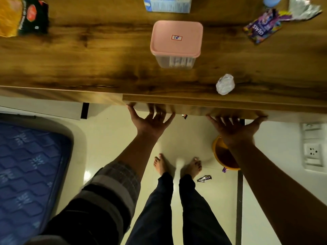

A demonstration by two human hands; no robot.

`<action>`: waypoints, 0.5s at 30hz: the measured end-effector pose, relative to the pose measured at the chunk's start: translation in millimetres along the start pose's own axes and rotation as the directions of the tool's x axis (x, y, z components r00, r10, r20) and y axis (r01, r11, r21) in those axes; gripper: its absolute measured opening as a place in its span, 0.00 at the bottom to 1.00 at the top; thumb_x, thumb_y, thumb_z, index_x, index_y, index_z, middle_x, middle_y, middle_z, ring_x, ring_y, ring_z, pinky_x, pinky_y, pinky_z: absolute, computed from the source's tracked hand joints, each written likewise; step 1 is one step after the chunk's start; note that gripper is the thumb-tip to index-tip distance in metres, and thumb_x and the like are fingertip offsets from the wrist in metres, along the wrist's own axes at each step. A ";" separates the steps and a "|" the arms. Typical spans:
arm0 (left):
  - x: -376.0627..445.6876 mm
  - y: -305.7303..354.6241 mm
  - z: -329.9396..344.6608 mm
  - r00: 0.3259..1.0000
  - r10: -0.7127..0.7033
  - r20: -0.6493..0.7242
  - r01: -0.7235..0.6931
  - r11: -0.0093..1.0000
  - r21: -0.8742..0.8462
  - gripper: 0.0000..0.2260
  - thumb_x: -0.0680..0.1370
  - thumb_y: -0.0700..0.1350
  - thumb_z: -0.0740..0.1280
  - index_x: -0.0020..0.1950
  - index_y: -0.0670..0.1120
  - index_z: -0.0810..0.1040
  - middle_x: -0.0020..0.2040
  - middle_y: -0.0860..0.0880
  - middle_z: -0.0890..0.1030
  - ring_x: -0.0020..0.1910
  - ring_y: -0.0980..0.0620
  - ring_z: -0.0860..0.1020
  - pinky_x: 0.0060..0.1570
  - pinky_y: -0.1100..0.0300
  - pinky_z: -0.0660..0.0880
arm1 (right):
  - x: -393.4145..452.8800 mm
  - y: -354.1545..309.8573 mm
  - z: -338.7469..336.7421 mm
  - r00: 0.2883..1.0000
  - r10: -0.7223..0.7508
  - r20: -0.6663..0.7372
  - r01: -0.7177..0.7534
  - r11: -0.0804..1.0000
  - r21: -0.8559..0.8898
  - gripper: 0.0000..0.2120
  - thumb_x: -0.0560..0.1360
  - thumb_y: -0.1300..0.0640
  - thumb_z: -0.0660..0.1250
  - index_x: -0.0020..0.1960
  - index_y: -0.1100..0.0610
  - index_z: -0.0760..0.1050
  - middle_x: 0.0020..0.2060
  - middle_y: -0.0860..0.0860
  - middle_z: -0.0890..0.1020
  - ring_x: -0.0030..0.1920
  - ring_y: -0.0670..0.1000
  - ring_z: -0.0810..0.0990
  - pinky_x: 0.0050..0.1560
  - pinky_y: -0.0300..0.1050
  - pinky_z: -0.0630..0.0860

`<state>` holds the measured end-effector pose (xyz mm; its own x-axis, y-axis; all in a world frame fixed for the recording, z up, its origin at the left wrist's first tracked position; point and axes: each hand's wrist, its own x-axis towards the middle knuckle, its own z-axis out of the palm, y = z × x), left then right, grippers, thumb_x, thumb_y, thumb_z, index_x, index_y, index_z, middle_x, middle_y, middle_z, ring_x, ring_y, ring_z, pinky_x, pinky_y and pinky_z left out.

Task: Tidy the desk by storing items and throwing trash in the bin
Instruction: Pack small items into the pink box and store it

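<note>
- Under the near edge of the wooden desk (pixel 70 55), I see both hands pressed against a drawer front (pixel 194 106) that juts slightly from the desk's edge.
- My view shows the left hand (pixel 150 121) with fingers spread wide, fingertips on the drawer's lower edge, holding nothing.
- I see the right hand (pixel 233 126) spread just as wide, to the right along the same edge, thumb out to the right, also empty.
- On the desktop, a clear container with a pink lid (pixel 176 43) stands upright near the middle, just far of the drawer.
- I spot a crumpled white paper ball (pixel 225 84) at the near edge, right of the container and just far of the right hand.
- At the far right lie a purple candy wrapper (pixel 261 27) and a piece of crumpled foil (pixel 303 8), touching each other.
- A blue carton (pixel 168 4) sits at the far edge; a yellow-and-black snack bag (pixel 21 15) lies at the far left.
- On the floor, I see an orange bin (pixel 223 154) under the right forearm, with a small wrapper (pixel 204 178) lying outside it beside the bare feet.
- A blue mattress (pixel 30 165) fills the near left.
</note>
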<state>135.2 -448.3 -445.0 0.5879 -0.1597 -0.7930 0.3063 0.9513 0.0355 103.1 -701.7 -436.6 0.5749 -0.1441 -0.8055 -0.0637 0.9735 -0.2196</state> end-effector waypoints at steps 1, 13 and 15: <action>-2.4 -1.8 -3.7 1.000 0.009 -0.004 -0.009 1.000 -0.001 0.36 0.65 0.70 0.75 0.63 0.46 0.78 0.66 0.42 0.81 0.64 0.37 0.81 0.66 0.25 0.68 | -2.9 1.5 -3.6 1.000 -0.004 -0.001 0.004 1.000 -0.014 0.40 0.73 0.23 0.55 0.65 0.56 0.68 0.71 0.60 0.71 0.72 0.70 0.69 0.62 0.81 0.68; -47.0 -18.3 -62.5 0.999 0.023 -0.047 -0.024 0.999 -0.024 0.47 0.68 0.73 0.71 0.75 0.42 0.68 0.69 0.35 0.78 0.69 0.31 0.76 0.67 0.22 0.63 | -42.2 13.8 -62.8 0.996 0.040 -0.081 -0.041 0.999 -0.009 0.50 0.67 0.20 0.61 0.73 0.57 0.69 0.67 0.63 0.78 0.67 0.70 0.77 0.61 0.81 0.69; -54.6 -20.5 -70.7 0.997 0.021 -0.071 -0.023 0.999 -0.024 0.48 0.68 0.72 0.72 0.77 0.43 0.65 0.69 0.34 0.78 0.69 0.29 0.74 0.67 0.22 0.63 | -51.1 14.3 -68.7 0.998 0.028 -0.059 -0.032 0.998 -0.057 0.53 0.60 0.22 0.68 0.74 0.55 0.71 0.68 0.62 0.78 0.67 0.69 0.76 0.63 0.81 0.67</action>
<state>43.8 -440.5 -445.4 0.5398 -0.1208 -0.8331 0.2749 0.9607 0.0389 16.8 -692.7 -436.4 0.5233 -0.1267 -0.8427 -0.1285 0.9658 -0.2251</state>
